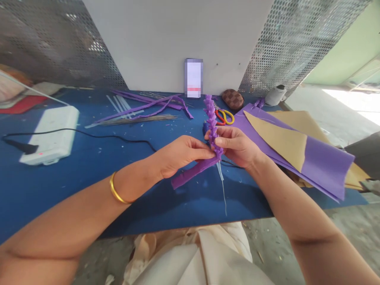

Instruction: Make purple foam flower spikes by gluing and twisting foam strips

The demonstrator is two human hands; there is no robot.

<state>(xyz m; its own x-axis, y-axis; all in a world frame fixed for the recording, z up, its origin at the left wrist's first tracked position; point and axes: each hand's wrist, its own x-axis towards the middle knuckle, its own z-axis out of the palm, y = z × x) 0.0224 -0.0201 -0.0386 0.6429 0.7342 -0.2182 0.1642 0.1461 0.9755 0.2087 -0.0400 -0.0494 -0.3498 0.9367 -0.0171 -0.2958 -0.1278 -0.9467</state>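
- Purple craft-foam strip (212,124) is held up just above the blue tabletop (59,190), its upper length ruffled into tight frills, its tail flat.
- We pinch it closed between both hands: left hand (181,156) at the tail, right hand (234,146) on the frills, apparently to stop the gathers springing open.

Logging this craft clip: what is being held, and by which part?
Purple ruffled strip, pinched by the left hand and right hand where its ruffles meet the flat tail.
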